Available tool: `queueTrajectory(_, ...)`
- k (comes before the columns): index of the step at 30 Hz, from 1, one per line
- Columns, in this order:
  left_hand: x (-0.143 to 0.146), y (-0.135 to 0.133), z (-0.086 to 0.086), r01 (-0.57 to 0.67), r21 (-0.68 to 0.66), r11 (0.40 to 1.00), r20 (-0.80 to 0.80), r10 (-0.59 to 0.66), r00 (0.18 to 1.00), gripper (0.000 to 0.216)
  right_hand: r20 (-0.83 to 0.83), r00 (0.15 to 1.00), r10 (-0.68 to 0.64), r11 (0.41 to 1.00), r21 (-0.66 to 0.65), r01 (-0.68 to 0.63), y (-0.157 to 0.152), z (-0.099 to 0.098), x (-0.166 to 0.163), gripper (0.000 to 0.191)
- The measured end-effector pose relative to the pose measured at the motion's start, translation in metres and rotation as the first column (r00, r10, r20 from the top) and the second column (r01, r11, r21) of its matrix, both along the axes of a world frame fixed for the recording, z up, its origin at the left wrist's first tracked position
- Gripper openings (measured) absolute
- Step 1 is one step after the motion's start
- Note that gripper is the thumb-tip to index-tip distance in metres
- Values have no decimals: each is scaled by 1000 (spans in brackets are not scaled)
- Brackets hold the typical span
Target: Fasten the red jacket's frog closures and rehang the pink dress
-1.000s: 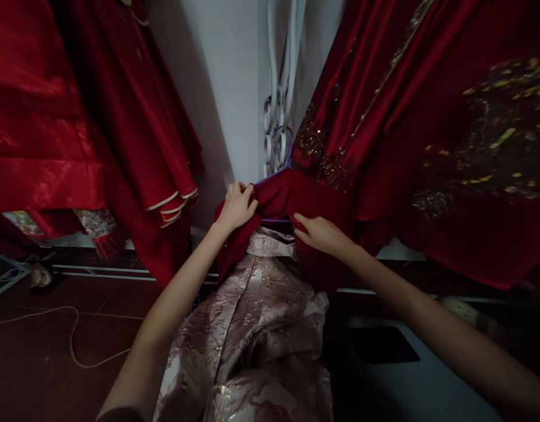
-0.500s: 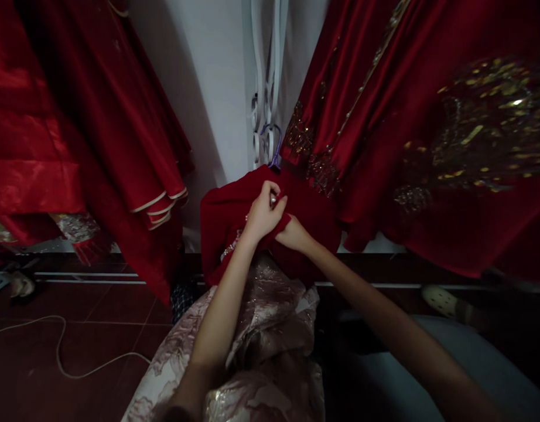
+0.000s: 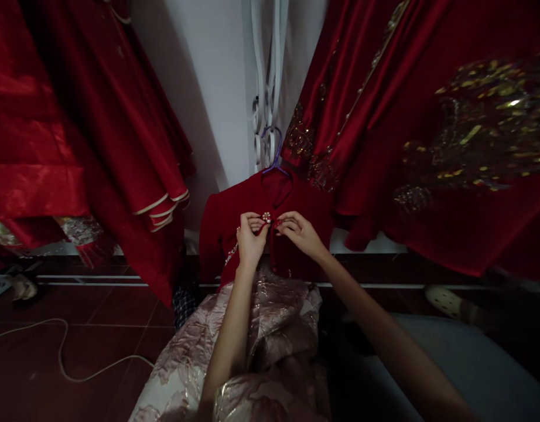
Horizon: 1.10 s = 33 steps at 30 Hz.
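Note:
A dark red jacket hangs in front of me on a purple hanger. My left hand is closed in a pinch on its left front edge, beside a pearly flower-shaped button. Opposite it, my right hand pinches the right front edge with thumb and fingers. The two fingertip groups are close together, with a narrow gap between the edges below them. Beaded trim shows on the jacket's left side. Below lies shiny pink-and-gold brocade fabric.
Red garments hang at the left, and a sequinned red garment hangs at the right. White curled metalwork bears the hanger. A pale cable crosses the tiled floor. A light clog is at the right.
My hands have drawn apart slightly from their overlapping position. The jacket front now hangs flatter, with its neckline, the hanger and the flower button showing.

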<state>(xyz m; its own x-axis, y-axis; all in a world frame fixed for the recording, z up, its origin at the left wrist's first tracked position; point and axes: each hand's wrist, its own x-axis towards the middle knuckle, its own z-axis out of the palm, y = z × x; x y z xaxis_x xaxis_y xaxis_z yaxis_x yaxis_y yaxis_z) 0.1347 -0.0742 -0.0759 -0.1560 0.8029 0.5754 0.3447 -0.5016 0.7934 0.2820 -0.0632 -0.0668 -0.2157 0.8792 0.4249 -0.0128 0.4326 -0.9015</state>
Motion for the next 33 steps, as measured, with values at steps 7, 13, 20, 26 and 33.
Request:
queueTrajectory(7, -3, -1, -1, 57, 41, 997, -27, -56, 998, 9, 55, 996, -64, 993, 100, 58, -2, 1, -4, 30)
queueTrajectory(13, -5, -11, 8, 59, 104, 993, -210, -36, 977, 11, 175, 959, -221, 949, 265, 171, -11, 9, -6, 23)
queueTrajectory(20, -9, -19, 15, 111, 107, 988, -281, -77, 957, 13, 191, 941, -278, 917, 343, 202, -15, 13, -4, 21)
queueTrajectory(26, -9, -18, 15, 104, 99, 990, -304, -69, 950, 11, 193, 950, -247, 928, 330, 175, -16, 16, -4, 25)
queueTrajectory(33, -9, -16, 13, 95, 131, 987, -356, -43, 934, 10, 208, 950, -232, 925, 351, 149, -13, 16, -5, 22)
